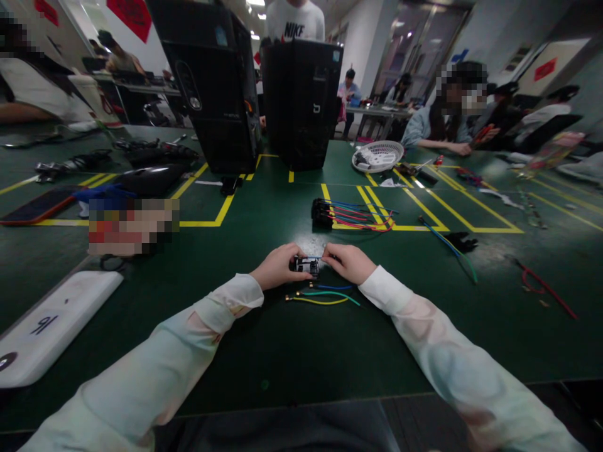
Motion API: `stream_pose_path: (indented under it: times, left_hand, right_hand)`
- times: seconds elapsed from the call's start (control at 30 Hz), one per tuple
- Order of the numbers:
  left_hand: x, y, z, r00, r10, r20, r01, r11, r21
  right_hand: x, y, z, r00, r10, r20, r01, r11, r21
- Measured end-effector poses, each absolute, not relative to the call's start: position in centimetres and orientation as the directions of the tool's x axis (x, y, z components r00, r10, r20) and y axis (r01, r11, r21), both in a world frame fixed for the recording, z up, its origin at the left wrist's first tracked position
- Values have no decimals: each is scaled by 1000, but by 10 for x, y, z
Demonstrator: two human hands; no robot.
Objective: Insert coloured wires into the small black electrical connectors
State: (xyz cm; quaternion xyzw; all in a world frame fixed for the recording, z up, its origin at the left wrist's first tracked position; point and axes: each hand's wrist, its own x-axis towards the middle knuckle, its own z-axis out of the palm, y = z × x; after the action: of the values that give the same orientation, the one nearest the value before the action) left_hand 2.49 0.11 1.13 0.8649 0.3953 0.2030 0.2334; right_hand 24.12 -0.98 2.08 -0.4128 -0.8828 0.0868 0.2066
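Note:
My left hand (279, 267) is closed around a small black plastic socket housing (307, 267) with openings in it, low over the green table. Opposite it, my right hand (347, 262) pinches a thin bluish wire (315, 257) at the housing's upper edge; the fingers hide much of this wire. Just below the hands lie short loose wires with metal terminals: a blue wire (332, 287), a green wire (330, 294) and a yellow wire (320, 302). Farther back rests a group of black sockets (322, 214) with blue and red wires trailing to the right.
Two black computer cases (304, 103) stand at the back. A white basket (378, 156) sits behind on the right. Nearer on the right are a black socket (461, 241) and a red wire (546, 287). At left lies a white casing (56, 326). Other people sit around.

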Motion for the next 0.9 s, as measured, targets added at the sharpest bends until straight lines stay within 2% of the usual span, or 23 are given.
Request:
stream_pose_path:
  times: [0.17,0.37,0.53,0.77,0.9]
  left_hand:
    - [25,1,13,600,783,166,597,-576,558]
    - [25,0,12,603,779,171,585,-578,569]
    - [24,1,10,598,782,176,584,-576,572]
    - [25,1,11,605,777,174,578,-579,575]
    - [25,2,10,596,782,182,583,-578,571]
  right_hand:
    - [240,-10,19,-500,787,362,709,612,-351]
    - [240,-11,18,-553,767,327,705,639,-307]
    - [238,-11,16,-505,747,431,673,654,-345]
    - [237,-8,13,-575,744,342,666,668,-332]
    - [236,-9,13,-524,737,426,651,670,-357]
